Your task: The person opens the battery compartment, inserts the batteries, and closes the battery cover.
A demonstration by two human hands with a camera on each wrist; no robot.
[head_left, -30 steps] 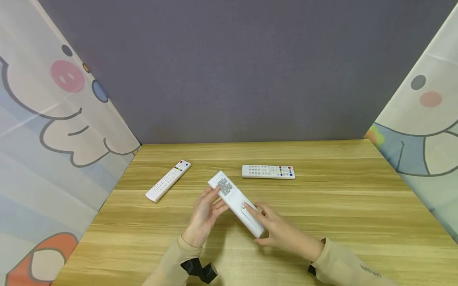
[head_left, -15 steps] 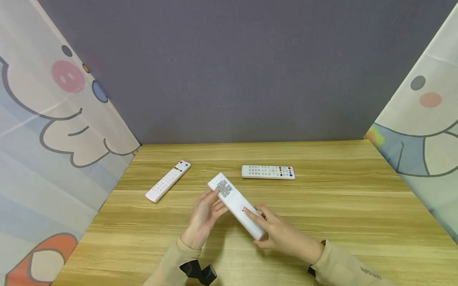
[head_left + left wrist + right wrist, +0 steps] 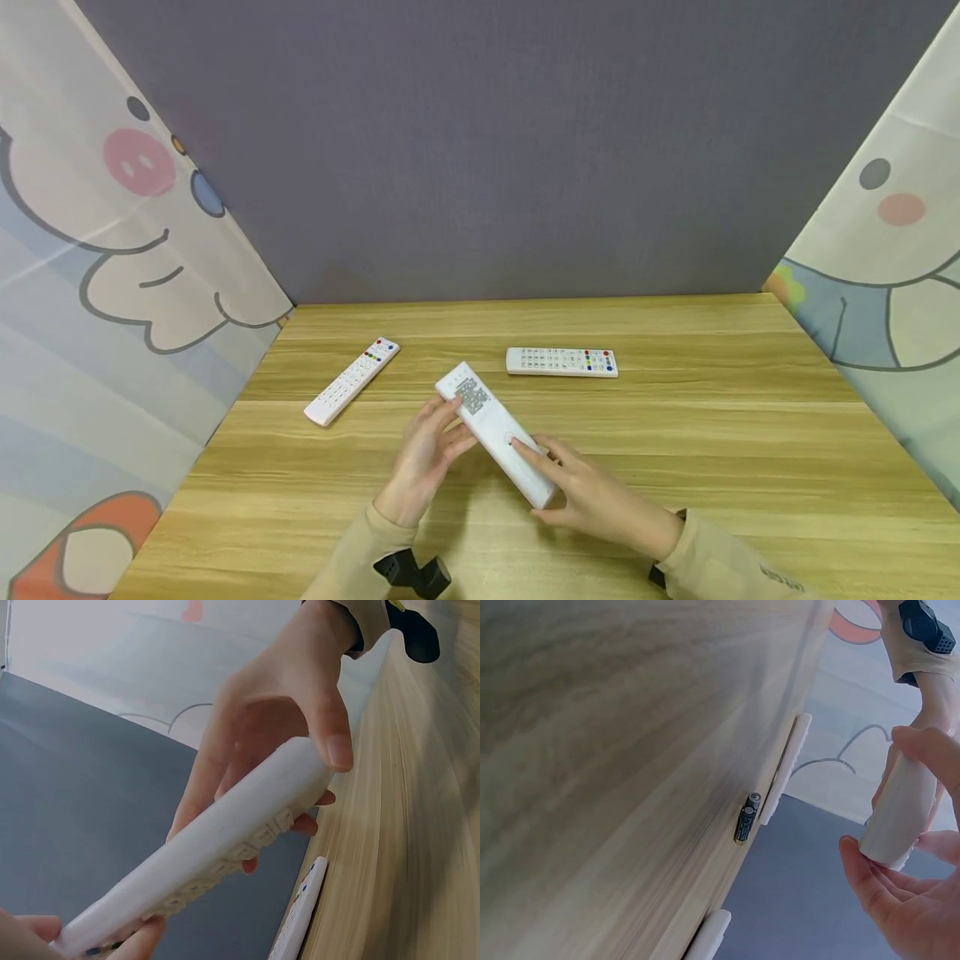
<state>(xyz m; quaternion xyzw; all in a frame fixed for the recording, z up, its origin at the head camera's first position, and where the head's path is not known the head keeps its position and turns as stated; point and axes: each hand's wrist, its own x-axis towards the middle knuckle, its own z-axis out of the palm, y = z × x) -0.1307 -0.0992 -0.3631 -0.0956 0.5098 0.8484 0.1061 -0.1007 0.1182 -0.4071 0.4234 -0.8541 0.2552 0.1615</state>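
Observation:
Both hands hold a white remote control above the table, its back turned up and a grey printed patch near the far end. My left hand pinches that far end, thumb on the back, fingers underneath. My right hand grips the near end, its index finger lying on the back beside a small round mark. In the left wrist view the remote's keys face down. The right wrist view shows the near end of the remote between the right thumb and fingers. Both hands hide some keys.
One white remote lies slanted at the left of the wooden table, another remote lies level towards the back. Small dark batteries lie on the table in the right wrist view. A grey panel stands behind.
The right index finger has slid slightly towards the near end, which has dipped a little. A line along the remote's back, visible one second ago, no longer shows. The left hand has barely moved.

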